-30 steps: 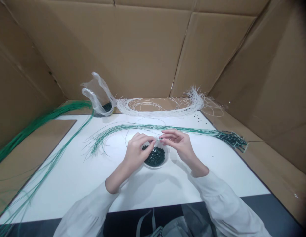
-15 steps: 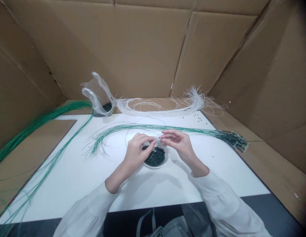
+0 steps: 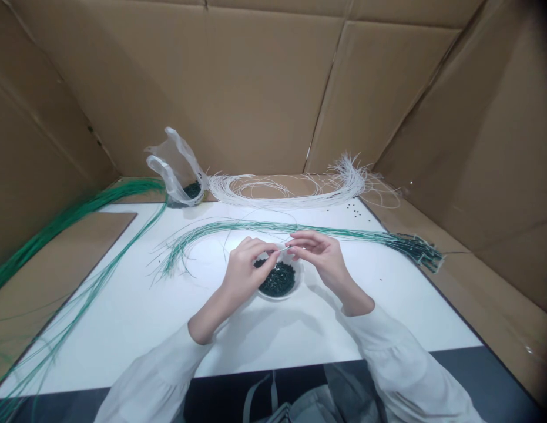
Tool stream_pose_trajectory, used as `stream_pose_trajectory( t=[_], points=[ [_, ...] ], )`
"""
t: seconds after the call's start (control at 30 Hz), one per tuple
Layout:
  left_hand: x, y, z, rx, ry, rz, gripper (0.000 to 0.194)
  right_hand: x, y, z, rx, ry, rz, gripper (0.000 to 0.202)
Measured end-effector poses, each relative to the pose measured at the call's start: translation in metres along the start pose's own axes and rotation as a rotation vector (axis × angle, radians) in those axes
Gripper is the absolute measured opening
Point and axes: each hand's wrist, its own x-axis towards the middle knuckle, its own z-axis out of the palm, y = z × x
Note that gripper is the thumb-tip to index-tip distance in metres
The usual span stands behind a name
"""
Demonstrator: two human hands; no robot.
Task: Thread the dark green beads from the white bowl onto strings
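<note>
A: Entry, head view. Where does the thin strand (image 3: 284,249) lie from your grip?

B: Directly between your fingertips. Your left hand (image 3: 244,267) has one end pinched, thumb against fingers; your right hand (image 3: 321,252) meets the other end.

A: Long axis?

B: Roughly left to right across your front, the right end slightly higher in view. Whether that is real tilt or depth, I cannot tell you.

A: State of your right grip?

B: Thumb and fingertips lie at the strand, the other fingers loosely extended. A dark speck shows there, too small to identify. Clamped or merely bracketing: cannot tell.

A: Nearer hand?

B: Neither clearly; you have fingertips of both at the short visible span.

A: What lies beneath your hands?

B: The white bowl (image 3: 299,283), holding small dark pieces (image 3: 277,281). Your fingertips overlap its far rim in view; height above it not readable.

A: Beyond your hands?

B: The green strand bundle (image 3: 273,226) runs crosswise, its dark end (image 3: 414,248) off to your right. Farther back, note the white strands (image 3: 286,202), with the plastic bag (image 3: 161,170) beside their left end. A fine loop also arcs behind your hands; its link to your strand is unconfirmed.
</note>
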Motion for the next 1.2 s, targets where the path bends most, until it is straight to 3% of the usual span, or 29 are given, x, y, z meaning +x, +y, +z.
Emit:
stream_pose_trajectory(
  t=[0.67, 0.93, 1.1, 1.2],
  points=[
    [0.001, 0.001, -0.001, -0.011, -0.012, -0.008, 0.013, 0.0, 0.001, -0.001, -0.036, -0.02, -0.013, 0.024],
    [0.0, -0.002, 0.003, -0.03, -0.073, -0.052, 0.014, -0.003, 0.004, 0.002, -0.269, -0.075, -0.133, 0.022],
    [0.002, -0.006, 0.001, -0.111, -0.053, -0.213, 0.018, -0.001, 0.002, 0.001, -0.437, -0.068, -0.173, 0.028],
    [0.005, -0.009, -0.002, -0.16, -0.017, -0.314, 0.024, 0.001, 0.001, 0.003, -0.707, -0.191, -0.156, 0.019]
  ],
)
